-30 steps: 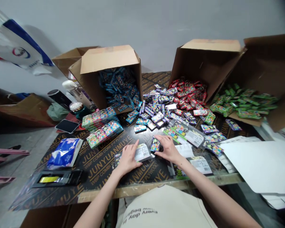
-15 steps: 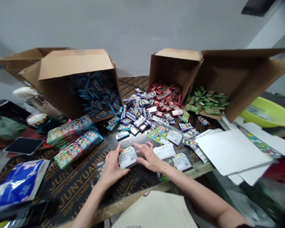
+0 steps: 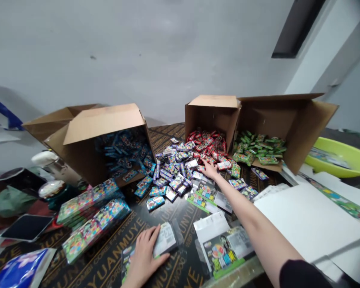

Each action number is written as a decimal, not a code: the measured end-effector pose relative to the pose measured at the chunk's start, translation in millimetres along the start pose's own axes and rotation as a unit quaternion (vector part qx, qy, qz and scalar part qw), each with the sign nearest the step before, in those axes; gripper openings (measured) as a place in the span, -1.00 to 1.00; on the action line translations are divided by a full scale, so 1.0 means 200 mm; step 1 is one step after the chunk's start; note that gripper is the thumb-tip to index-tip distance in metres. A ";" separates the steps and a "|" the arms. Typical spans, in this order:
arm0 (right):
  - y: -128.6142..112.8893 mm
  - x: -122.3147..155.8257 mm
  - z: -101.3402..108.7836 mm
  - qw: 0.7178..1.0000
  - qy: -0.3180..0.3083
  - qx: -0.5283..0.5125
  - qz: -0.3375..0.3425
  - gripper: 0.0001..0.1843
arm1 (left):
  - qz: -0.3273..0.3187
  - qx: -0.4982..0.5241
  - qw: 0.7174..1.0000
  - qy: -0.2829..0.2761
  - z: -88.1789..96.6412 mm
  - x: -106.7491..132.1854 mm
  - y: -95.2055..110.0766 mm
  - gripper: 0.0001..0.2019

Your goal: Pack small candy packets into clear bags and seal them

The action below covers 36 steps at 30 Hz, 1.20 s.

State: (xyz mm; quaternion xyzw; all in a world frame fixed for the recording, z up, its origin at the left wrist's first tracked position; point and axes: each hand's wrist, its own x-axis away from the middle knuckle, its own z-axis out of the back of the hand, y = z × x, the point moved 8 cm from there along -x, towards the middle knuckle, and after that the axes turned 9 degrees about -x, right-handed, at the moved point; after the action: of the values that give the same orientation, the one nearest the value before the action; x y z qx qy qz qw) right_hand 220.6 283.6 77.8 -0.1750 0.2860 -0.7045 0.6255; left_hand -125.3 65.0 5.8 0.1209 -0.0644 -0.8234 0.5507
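my left hand (image 3: 144,256) lies on a clear plastic pack (image 3: 165,240) near the front of the worktop (image 3: 114,256). the pack has a white barcode label facing up. the fingers are slightly bent over the pack, but i cannot tell if the hand is gripping it or just pressing down.

my right arm stretches forward across the worktop. my right hand (image 3: 210,170) is loosely open with the fingers nearly straight, and nothing shows in it. the fingertips (image 3: 204,168) are at the mixed heap of small packs (image 3: 174,172), where the purple and blue packs meet the red ones.

there are 4 cardboard boxes at the back. 3 lie tipped over with their open ends facing me, spilling blue packs (image 3: 123,152) from the box on the left (image 3: 84,164), red packs (image 3: 207,144) from the middle box (image 3: 213,114) and green packs (image 3: 258,146) from the box on the right (image 3: 288,112). the 4th box (image 3: 51,120) sits behind the left one.

2 rows of wrapped pack stacks (image 3: 93,228) lie left of my left hand. a printed card pack (image 3: 223,250) is just below my right forearm. white sheets (image 3: 306,228) lie on the right, with a green basin (image 3: 339,160) beyond them. a tissue bag (image 3: 21,272) and a black tablet (image 3: 27,227) are at the left.
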 end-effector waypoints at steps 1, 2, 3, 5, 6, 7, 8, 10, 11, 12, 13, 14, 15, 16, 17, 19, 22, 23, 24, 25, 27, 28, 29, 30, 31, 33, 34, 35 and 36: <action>0.00 -0.01 0.00 1.000 -0.003 -0.008 0.000 -0.48 | 0.003 0.001 1.000 -0.001 0.00 0.00 0.00 -0.27; 0.00 -0.01 0.01 1.000 -0.003 -0.017 0.000 -0.51 | 0.004 0.004 1.000 -0.002 0.00 0.00 -0.01 -0.27; 0.00 0.00 0.03 1.000 0.000 -0.027 0.002 -0.55 | 0.005 0.007 1.000 -0.003 0.00 0.00 -0.01 -0.27; 0.00 0.04 0.10 0.998 0.013 -0.054 0.003 -0.57 | 0.006 0.017 1.000 -0.005 0.01 0.00 -0.01 -0.27; 0.00 0.08 0.13 0.997 0.020 -0.071 0.002 -0.55 | 0.005 0.023 1.000 -0.005 0.02 0.00 -0.01 -0.27; 0.00 0.14 0.15 0.996 0.022 -0.090 -0.001 -0.53 | 0.006 0.029 1.000 -0.002 0.03 -0.01 0.01 -0.27; -0.02 0.22 0.15 0.994 0.020 -0.104 -0.003 -0.51 | 0.011 0.038 0.999 0.006 0.06 -0.02 0.03 -0.27; -0.07 0.41 0.09 0.983 -0.022 -0.182 -0.008 -0.50 | 0.039 0.079 0.996 0.035 0.12 -0.05 0.09 -0.29; -0.12 0.53 0.02 0.967 -0.063 -0.248 -0.013 -0.51 | 0.062 0.120 0.990 0.049 0.16 -0.08 0.12 -0.31; -0.17 0.66 -0.08 0.922 -0.126 -0.364 -0.033 -0.51 | 0.095 0.181 0.977 0.060 0.18 -0.10 0.16 -0.37; -0.22 0.80 -0.18 0.863 -0.188 -0.465 -0.061 -0.51 | 0.121 0.268 0.954 0.060 0.19 -0.14 0.20 -0.44; -0.28 0.93 -0.28 0.802 -0.245 -0.536 -0.093 -0.50 | 0.144 0.370 0.917 0.044 0.18 -0.17 0.24 -0.49; -0.33 1.05 -0.36 0.749 -0.290 -0.583 -0.123 -0.49 | 0.166 0.463 0.870 0.021 0.16 -0.20 0.28 -0.52; -0.36 1.15 -0.42 0.724 -0.314 -0.597 -0.141 -0.48 | 0.186 0.529 0.828 0.005 0.14 -0.22 0.30 -0.53; -0.37 1.21 -0.44 0.726 -0.315 -0.594 -0.143 -0.46 | 0.208 0.569 0.796 0.003 0.12 -0.23 0.31 -0.54; -0.39 1.24 -0.40 0.785 -0.260 -0.556 -0.083 -0.39 | 0.236 0.598 0.766 0.003 0.10 -0.22 0.29 -0.57; -0.48 1.22 -0.24 0.880 -0.186 -0.423 0.108 -0.03 | 0.240 0.588 0.772 -0.015 0.10 -0.16 0.28 -0.60; -0.54 1.22 -0.21 0.892 -0.194 -0.371 0.172 0.03 | 0.233 0.585 0.776 -0.029 0.10 -0.14 0.28 -0.62; -0.59 1.24 -0.19 0.894 -0.211 -0.327 0.224 0.03 | 0.224 0.581 0.781 -0.044 0.10 -0.12 0.29 -0.63; -0.63 1.25 -0.18 0.891 -0.224 -0.294 0.263 -0.02 | 0.215 0.577 0.786 -0.058 0.11 -0.11 0.30 -0.63; -0.68 1.26 -0.16 0.889 -0.223 -0.263 0.302 -0.14 | 0.200 0.570 0.793 -0.076 0.12 -0.10 0.29 -0.63; -0.68 1.25 -0.16 0.894 -0.207 -0.257 0.303 -0.19 | 0.191 0.548 0.812 -0.070 0.14 -0.09 0.26 -0.63; -0.66 1.23 -0.16 0.901 -0.188 -0.252 0.298 -0.23 | 0.178 0.503 0.844 -0.054 0.16 -0.09 0.22 -0.61; -0.64 1.21 -0.16 0.910 -0.168 -0.243 0.292 -0.26 | 0.159 0.433 0.886 -0.035 0.19 -0.08 0.18 -0.52; -0.61 1.19 -0.17 0.917 -0.151 -0.231 0.287 -0.27 | 0.135 0.345 0.929 -0.019 0.21 -0.07 0.14 -0.37; -0.55 1.16 -0.21 0.927 -0.137 -0.198 0.289 -0.24 | 0.079 0.162 0.984 -0.015 0.21 -0.03 0.10 -0.07; -0.53 1.15 -0.24 0.928 -0.139 -0.182 0.294 -0.20 | 0.056 0.101 0.993 -0.027 0.19 -0.01 0.09 0.00; -0.51 1.14 -0.27 0.928 -0.142 -0.169 0.299 -0.15 | 0.038 0.063 0.997 -0.038 0.17 0.00 0.09 0.03; -0.50 1.14 -0.29 0.929 -0.146 -0.158 0.301 -0.11 | 0.024 0.043 0.998 -0.042 0.16 0.02 0.09 0.02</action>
State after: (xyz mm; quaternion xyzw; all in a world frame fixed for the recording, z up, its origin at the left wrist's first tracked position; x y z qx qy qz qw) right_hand 71.9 76.4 68.5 -0.2784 0.3382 -0.3949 0.8076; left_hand -119.9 53.8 40.0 0.1082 -0.1261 -0.8110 0.5610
